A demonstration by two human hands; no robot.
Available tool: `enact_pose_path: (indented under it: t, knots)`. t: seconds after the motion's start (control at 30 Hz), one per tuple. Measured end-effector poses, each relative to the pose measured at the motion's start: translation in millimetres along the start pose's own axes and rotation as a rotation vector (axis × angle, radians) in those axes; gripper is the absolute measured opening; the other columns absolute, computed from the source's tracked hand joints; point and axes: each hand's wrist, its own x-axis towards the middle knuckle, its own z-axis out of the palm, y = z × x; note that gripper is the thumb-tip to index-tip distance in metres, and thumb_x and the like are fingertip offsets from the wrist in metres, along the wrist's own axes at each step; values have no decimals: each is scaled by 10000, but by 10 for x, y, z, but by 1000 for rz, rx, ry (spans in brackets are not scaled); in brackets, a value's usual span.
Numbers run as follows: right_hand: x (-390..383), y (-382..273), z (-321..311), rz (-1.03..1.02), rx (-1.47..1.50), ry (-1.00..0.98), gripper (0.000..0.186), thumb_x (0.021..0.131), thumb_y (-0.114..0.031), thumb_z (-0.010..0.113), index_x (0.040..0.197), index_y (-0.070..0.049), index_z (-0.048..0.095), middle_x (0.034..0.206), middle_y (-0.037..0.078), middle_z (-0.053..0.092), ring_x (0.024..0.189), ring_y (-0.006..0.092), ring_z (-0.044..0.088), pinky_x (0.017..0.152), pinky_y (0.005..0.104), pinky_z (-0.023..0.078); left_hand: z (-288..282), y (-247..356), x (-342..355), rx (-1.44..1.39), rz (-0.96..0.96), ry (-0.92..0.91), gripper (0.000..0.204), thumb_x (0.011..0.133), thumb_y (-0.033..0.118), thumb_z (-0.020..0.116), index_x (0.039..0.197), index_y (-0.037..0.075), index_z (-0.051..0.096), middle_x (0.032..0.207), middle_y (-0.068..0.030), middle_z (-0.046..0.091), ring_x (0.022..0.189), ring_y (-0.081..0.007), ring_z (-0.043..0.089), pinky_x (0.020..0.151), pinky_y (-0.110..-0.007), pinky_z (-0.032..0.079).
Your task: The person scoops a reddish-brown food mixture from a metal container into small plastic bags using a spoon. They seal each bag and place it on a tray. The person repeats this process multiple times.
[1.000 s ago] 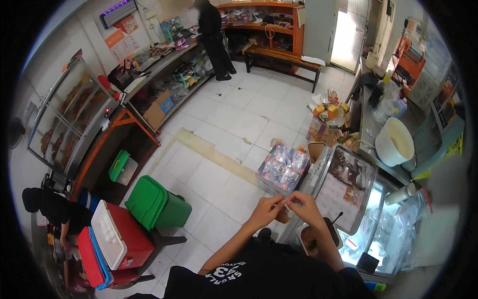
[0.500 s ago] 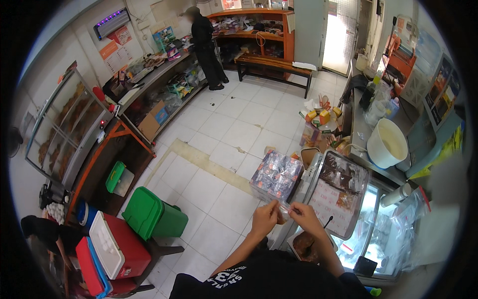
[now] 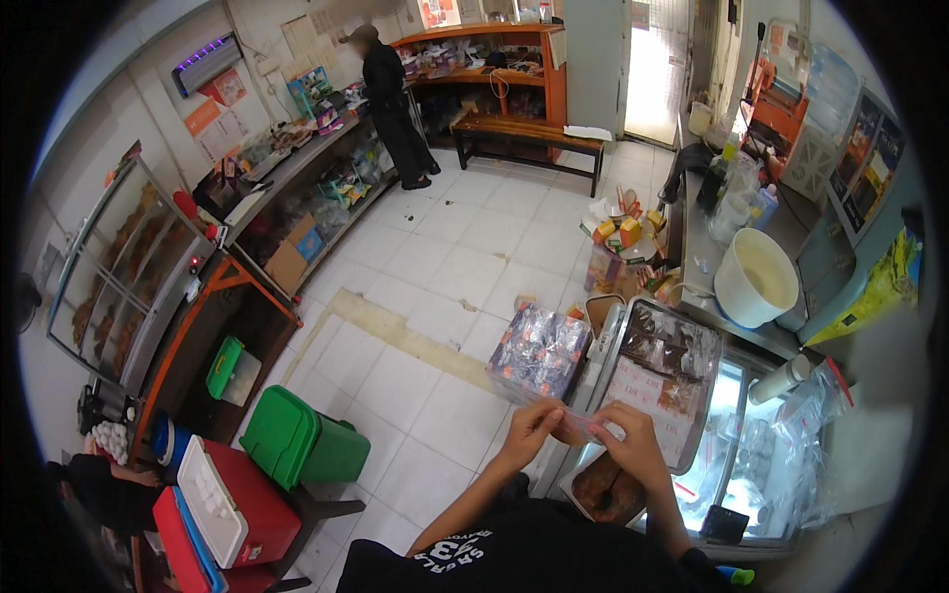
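At the lower middle, my left hand (image 3: 534, 432) pinches one end of a small clear plastic bag (image 3: 580, 426) with something brown in it. My right hand (image 3: 629, 437) grips the bag's other end, fingers closed. Just beneath my right hand sits a container (image 3: 596, 489) of brown food with a dark utensil in it. Beyond my hands is a plastic-wrapped bundle of boxes (image 3: 540, 350). Beside it, a metal tray (image 3: 633, 392) with printed liner and brown packets rests on a lit glass-topped chest (image 3: 746, 445).
A person in dark clothes (image 3: 388, 99) stands at the back-left counter; another (image 3: 104, 494) bends at lower left by red coolers (image 3: 247, 504). A green bin (image 3: 297, 435) stands left of me. A white bucket (image 3: 756, 277) is on the right counter; packages (image 3: 628, 233) are piled beside it.
My hands have drawn slightly apart, stretching the bag between them. The whole view has shifted, with the room sliding left. The person at lower left now sits lower in the picture.
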Motion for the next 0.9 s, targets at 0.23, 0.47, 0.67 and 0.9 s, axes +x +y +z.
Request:
enact_pose_path:
  t: [0.23,0.47,0.67,0.9]
  knots:
    - [-55,-105,7,15,28,63,89,749,-52,638,762,29,604,704,115,582,651,218,579,601,281,430,55,25,-75,152,-24,-123,299,800,109,646,1070,-2,582,1088,-128,594,961,-138,569,824,-252,445]
    - [-134,8,48,65,149,123,93,763,-54,635,750,31,597,699,85,577,667,157,563,629,249,434,-178,2,-260,210,52,-37,286,787,97,652,1048,-8,604,1095,-132,598,1004,-161,564,886,-295,423]
    - [-242,498,-349,181,155,267,93,823,-90,599,779,-15,565,735,14,524,695,79,492,630,219,411,-337,595,-340,-218,11,-138,620,854,498,477,1274,48,406,1241,-168,471,1150,-254,462,976,-390,330]
    - [-308,956,-527,140,77,254,182,877,-181,539,819,-9,543,759,23,519,716,124,476,686,257,401,532,1724,-323,-745,501,-775,750,824,636,359,1340,119,189,1300,-157,330,1126,-294,445,952,-419,332]
